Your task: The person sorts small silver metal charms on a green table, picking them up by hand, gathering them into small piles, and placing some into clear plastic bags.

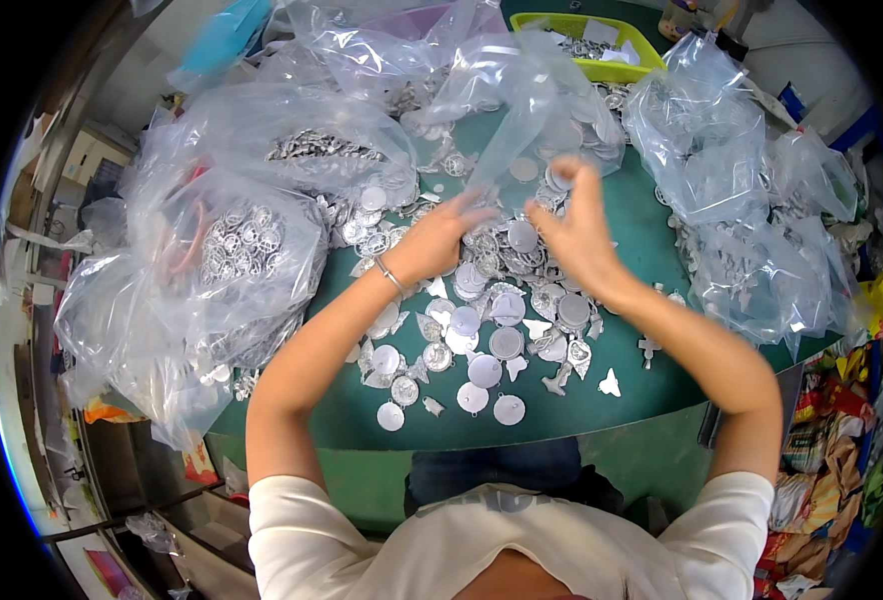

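My left hand (436, 237) and my right hand (574, 225) are raised over a green table (652, 240), both pinching the lower edge of a clear plastic bag (522, 95) that hangs open between them. Under the hands lies a heap of small silver metal charms and round discs (492, 320), spread loose across the table. A thin bracelet sits on my left wrist.
Large clear bags filled with silver pieces (232, 250) crowd the left side. More crumpled clear bags (752, 200) pile up on the right. A yellow-green tray (630, 40) with small parts stands at the back. Coloured packaging lies on the floor at the right.
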Tool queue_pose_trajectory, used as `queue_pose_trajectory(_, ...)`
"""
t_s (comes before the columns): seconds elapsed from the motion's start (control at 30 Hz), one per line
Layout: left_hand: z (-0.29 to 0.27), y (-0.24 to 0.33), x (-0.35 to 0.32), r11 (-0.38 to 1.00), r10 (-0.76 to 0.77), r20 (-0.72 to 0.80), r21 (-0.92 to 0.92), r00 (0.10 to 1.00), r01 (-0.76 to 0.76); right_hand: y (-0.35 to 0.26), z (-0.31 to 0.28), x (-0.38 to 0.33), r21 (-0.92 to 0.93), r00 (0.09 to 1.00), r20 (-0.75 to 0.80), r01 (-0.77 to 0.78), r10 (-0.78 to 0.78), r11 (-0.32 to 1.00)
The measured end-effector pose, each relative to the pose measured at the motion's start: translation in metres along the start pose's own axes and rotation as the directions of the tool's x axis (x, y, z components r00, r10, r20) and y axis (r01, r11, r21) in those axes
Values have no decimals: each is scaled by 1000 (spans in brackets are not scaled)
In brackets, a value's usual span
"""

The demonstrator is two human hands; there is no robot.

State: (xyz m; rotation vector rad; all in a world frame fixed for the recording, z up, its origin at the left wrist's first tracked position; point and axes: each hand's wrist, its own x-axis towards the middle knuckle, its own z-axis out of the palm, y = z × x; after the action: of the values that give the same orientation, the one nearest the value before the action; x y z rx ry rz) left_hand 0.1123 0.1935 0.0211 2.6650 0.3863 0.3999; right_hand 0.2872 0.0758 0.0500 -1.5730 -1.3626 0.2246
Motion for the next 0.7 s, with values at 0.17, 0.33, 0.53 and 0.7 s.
queue_pose_trajectory(0.17,-2,8,-16,999,-38,27,-10,999,39,37,24,-35,-514,965,260,170,-36,841)
queue_pose_trajectory(0.33,-5,19,-49,990,-130,60,54,990,127,21,21,-62,-348,920,332,323,-207,880)
queue_pose_trajectory(0.53,-15,42,-79,977,-134,108,179,985,113,7,-5,-78,-140,825,506,368,-253,919)
queue_pose_trajectory(0.7,-19,47,-88,904,-226,103,393,969,169,-10,-16,-100,-58,745,565,463,-353,884)
